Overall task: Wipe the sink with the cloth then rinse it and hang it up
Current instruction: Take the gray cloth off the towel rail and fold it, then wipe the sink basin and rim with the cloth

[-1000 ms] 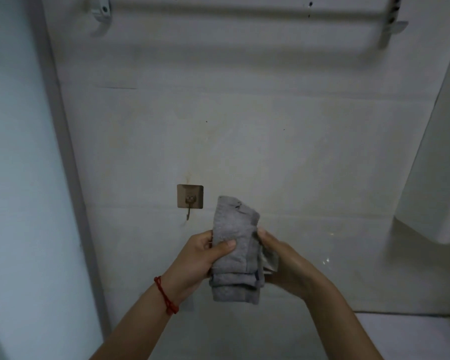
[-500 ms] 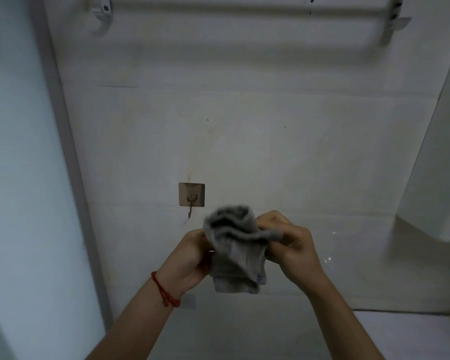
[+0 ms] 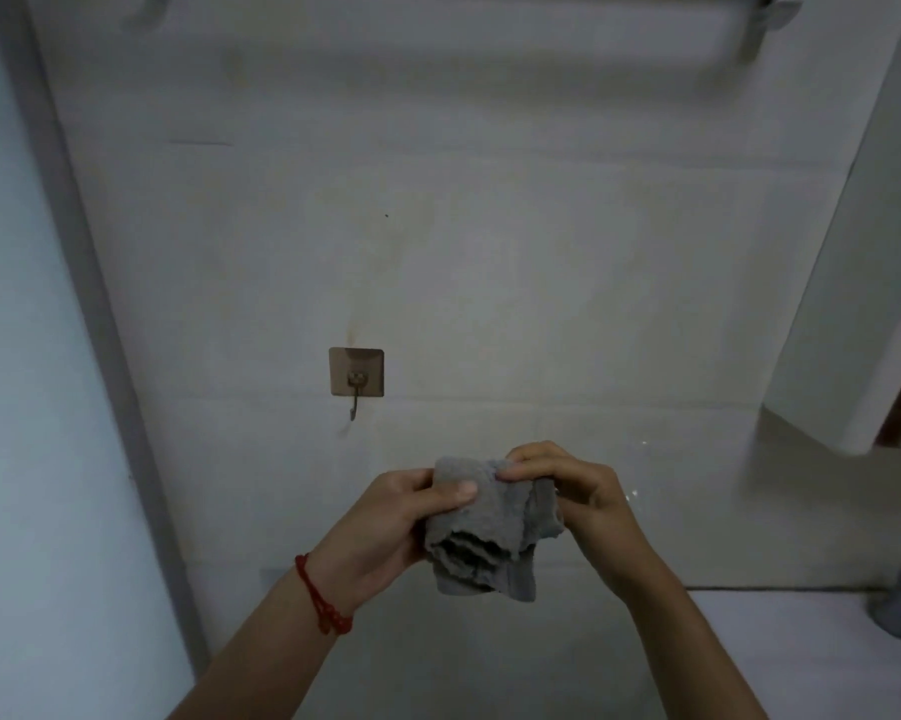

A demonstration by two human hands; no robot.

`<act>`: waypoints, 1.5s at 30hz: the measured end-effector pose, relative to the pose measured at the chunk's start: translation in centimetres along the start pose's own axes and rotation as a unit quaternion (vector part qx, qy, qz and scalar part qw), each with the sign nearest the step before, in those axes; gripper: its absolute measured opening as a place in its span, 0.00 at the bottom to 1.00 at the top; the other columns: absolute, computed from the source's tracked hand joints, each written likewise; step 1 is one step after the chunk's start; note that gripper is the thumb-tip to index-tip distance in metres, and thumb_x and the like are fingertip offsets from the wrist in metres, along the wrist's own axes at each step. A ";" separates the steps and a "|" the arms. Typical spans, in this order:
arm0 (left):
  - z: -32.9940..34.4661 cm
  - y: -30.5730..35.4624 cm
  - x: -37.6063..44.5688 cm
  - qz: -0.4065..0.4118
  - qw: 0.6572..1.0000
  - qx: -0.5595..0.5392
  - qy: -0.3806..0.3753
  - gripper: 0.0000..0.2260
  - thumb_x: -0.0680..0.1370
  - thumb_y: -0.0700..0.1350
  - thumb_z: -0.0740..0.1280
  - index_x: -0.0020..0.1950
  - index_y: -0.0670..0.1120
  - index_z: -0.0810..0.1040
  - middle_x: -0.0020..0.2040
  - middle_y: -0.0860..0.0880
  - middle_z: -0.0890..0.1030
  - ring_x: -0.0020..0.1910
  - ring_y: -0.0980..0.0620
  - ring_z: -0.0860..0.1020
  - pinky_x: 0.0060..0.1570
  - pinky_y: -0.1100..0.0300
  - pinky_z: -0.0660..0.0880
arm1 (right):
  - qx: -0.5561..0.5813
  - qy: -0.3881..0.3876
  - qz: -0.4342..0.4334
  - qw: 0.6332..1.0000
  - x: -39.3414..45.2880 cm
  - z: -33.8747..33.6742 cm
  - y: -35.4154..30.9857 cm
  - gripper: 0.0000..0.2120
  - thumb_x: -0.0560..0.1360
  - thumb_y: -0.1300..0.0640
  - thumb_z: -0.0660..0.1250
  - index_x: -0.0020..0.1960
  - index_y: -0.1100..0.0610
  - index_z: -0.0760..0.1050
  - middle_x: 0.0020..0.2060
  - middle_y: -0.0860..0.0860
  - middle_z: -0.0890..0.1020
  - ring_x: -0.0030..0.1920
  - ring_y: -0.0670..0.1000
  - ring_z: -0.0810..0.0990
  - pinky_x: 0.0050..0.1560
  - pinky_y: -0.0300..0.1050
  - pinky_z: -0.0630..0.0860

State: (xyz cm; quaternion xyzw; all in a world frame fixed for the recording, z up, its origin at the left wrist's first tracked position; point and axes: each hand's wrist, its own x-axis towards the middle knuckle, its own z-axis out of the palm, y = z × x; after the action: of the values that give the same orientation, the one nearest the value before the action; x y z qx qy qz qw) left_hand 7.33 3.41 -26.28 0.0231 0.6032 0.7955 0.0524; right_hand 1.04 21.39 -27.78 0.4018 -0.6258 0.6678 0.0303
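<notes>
Pale tiled wall fills your view, with a small brown adhesive wall hook [image 3: 356, 375] left of centre and a white towel rail bracket [image 3: 765, 18] at the top right. Lower down, your left hand [image 3: 386, 527] pinches the crumpled grey cloth [image 3: 490, 532] with thumb pressed on its front, and your right hand [image 3: 578, 491] grips its top edge with fingertips closed on it. The cloth sits between both hands, below and right of the hook. Wiping and rinsing look finished, judging by where you stand; hanging is still left.
</notes>
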 end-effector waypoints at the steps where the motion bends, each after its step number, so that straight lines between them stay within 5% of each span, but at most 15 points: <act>1: 0.1 -0.6 0.1 0.011 1.000 0.015 0.006 0.20 0.65 0.43 0.69 0.55 0.37 0.78 0.52 0.40 0.83 0.52 0.43 0.82 0.49 0.55 0.80 | 0.075 0.024 0.048 0.996 -0.7 -0.3 0.0 0.16 0.57 0.55 0.72 0.45 0.50 0.84 0.44 0.46 0.83 0.46 0.50 0.80 0.44 0.45 0.76; 3: 0.4 -1.7 0.4 0.025 0.999 0.034 0.013 0.19 0.64 0.40 0.72 0.53 0.37 0.79 0.51 0.40 0.84 0.51 0.43 0.82 0.48 0.55 0.80 | 0.220 0.054 0.163 0.960 -2.5 -0.6 0.6 0.32 0.53 0.44 0.76 0.55 0.52 0.80 0.49 0.51 0.84 0.50 0.53 0.81 0.47 0.47 0.77; 6: 1.2 -3.8 0.8 0.038 0.997 0.066 0.017 0.18 0.64 0.37 0.75 0.53 0.37 0.79 0.50 0.39 0.84 0.49 0.43 0.82 0.46 0.55 0.80 | 0.224 0.077 0.254 0.938 -5.7 0.5 1.2 0.43 0.53 0.36 0.77 0.62 0.55 0.73 0.56 0.52 0.82 0.55 0.54 0.81 0.48 0.49 0.80; 11: 2.9 -8.4 0.5 0.041 0.991 0.123 -0.016 0.10 0.70 0.31 0.69 0.51 0.37 0.78 0.46 0.44 0.83 0.43 0.53 0.83 0.40 0.64 0.79 | 0.130 0.221 0.317 0.913 -10.5 2.0 2.1 0.19 0.66 0.64 0.73 0.56 0.61 0.76 0.46 0.56 0.84 0.47 0.56 0.84 0.48 0.51 0.81; 14: 3.5 -12.0 -0.2 0.013 0.983 0.172 -0.067 0.11 0.71 0.34 0.70 0.53 0.40 0.78 0.47 0.49 0.83 0.42 0.59 0.82 0.40 0.68 0.77 | 0.070 0.318 0.334 0.885 -14.6 2.5 2.7 0.12 0.70 0.69 0.68 0.52 0.62 0.78 0.40 0.53 0.85 0.40 0.52 0.85 0.41 0.45 0.83; 17: 3.5 -16.5 -0.9 -0.053 0.967 0.223 -0.113 0.10 0.72 0.40 0.70 0.53 0.45 0.78 0.46 0.52 0.81 0.46 0.54 0.81 0.46 0.62 0.78 | 0.021 0.401 0.354 0.844 -19.8 3.8 2.8 0.10 0.69 0.70 0.69 0.48 0.61 0.79 0.39 0.53 0.85 0.38 0.48 0.84 0.36 0.39 0.80; 23: 2.8 -25.0 -4.7 -0.199 0.910 0.306 -0.198 0.02 0.75 0.43 0.66 0.47 0.49 0.77 0.41 0.49 0.79 0.41 0.55 0.77 0.35 0.69 0.72 | 0.004 0.587 0.420 0.693 -32.8 8.1 2.5 0.08 0.69 0.67 0.70 0.45 0.56 0.78 0.41 0.53 0.83 0.41 0.52 0.82 0.37 0.40 0.81; 28: 3.0 -29.7 -9.0 -0.282 0.853 0.354 -0.259 0.02 0.76 0.42 0.66 0.47 0.46 0.78 0.45 0.45 0.81 0.41 0.51 0.79 0.38 0.63 0.73 | 0.015 0.706 0.448 0.548 -44.1 11.9 0.0 0.13 0.68 0.65 0.71 0.52 0.60 0.77 0.46 0.58 0.82 0.47 0.58 0.81 0.50 0.54 0.79; 33: 6.9 -32.9 -12.4 -0.311 0.832 0.374 -0.267 0.04 0.75 0.39 0.65 0.42 0.45 0.79 0.43 0.43 0.81 0.41 0.47 0.78 0.39 0.61 0.72 | 0.032 0.796 0.417 0.437 -53.9 12.6 -4.1 0.14 0.69 0.64 0.71 0.54 0.59 0.75 0.49 0.59 0.80 0.47 0.59 0.79 0.49 0.53 0.77; 37: 11.8 -35.4 -13.5 -0.286 0.833 0.397 -0.258 0.04 0.76 0.40 0.65 0.45 0.41 0.79 0.43 0.42 0.81 0.41 0.47 0.78 0.39 0.60 0.72 | 0.025 0.815 0.396 0.423 -58.8 9.8 -7.1 0.14 0.70 0.64 0.70 0.55 0.58 0.75 0.50 0.59 0.79 0.49 0.59 0.77 0.50 0.51 0.75; 45: 23.8 -37.8 -15.6 -0.213 0.856 0.400 -0.250 0.04 0.75 0.40 0.66 0.49 0.45 0.77 0.43 0.44 0.80 0.45 0.47 0.78 0.46 0.61 0.71 | -0.007 0.767 0.405 0.497 -64.2 -0.9 -12.3 0.17 0.72 0.65 0.68 0.60 0.62 0.72 0.51 0.58 0.78 0.50 0.58 0.77 0.49 0.50 0.75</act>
State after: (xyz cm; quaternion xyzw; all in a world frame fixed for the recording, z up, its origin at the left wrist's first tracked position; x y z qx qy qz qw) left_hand 27.35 34.56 -55.79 0.1109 0.8265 0.4221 0.3556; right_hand 50.59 54.48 -54.60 -0.5667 -0.4553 0.6480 0.2273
